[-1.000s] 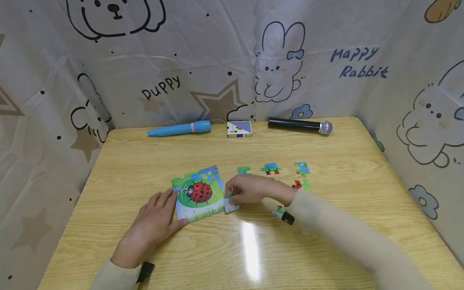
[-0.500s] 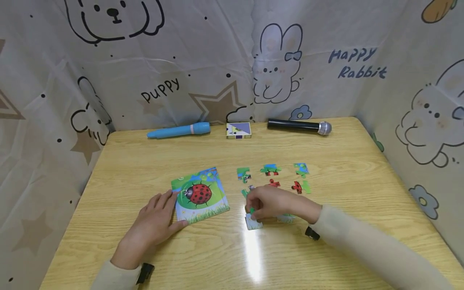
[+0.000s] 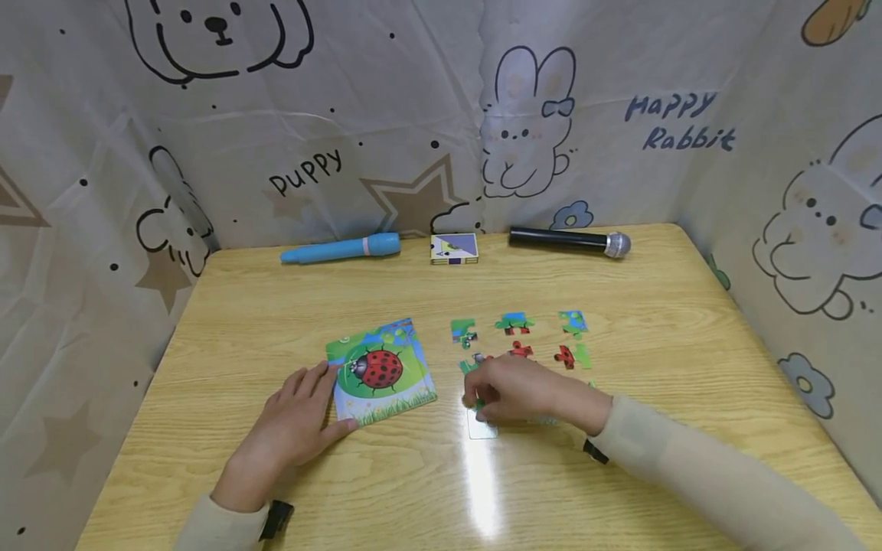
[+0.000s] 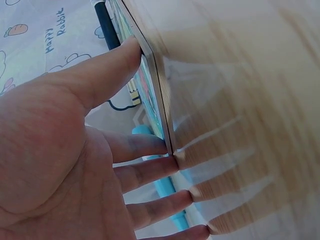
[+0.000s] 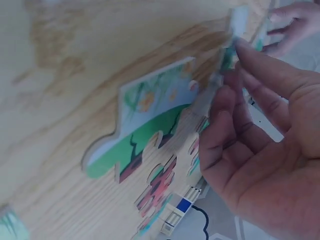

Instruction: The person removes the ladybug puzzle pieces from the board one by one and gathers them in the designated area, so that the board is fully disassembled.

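A square ladybug picture board (image 3: pixel 379 371) lies on the table, left of the middle. My left hand (image 3: pixel 292 413) rests flat beside it, thumb and fingertips at its left and near edges. In the left wrist view these fingers (image 4: pixel 150 172) are straight and spread along the board's edge. My right hand (image 3: pixel 517 390) pinches a jigsaw piece (image 3: pixel 482 425) close to the table, thumb and index finger at its far end. Glare whitens this piece. Another piece (image 5: pixel 150 112), with grass, flowers and green, lies beside the right hand in the right wrist view.
Several loose jigsaw pieces lie in rows around and beyond the right hand, including a blue-green one (image 3: pixel 515 323) and a red one (image 3: pixel 565 356). Along the back stand a blue pen-shaped thing (image 3: pixel 341 249), a card box (image 3: pixel 454 249) and a black microphone (image 3: pixel 568 240). Printed cloth walls enclose the table.
My right hand has carried the jigsaw piece from the board's right edge rightward and nearer, down among the loose pieces. The left hand stays at the board.
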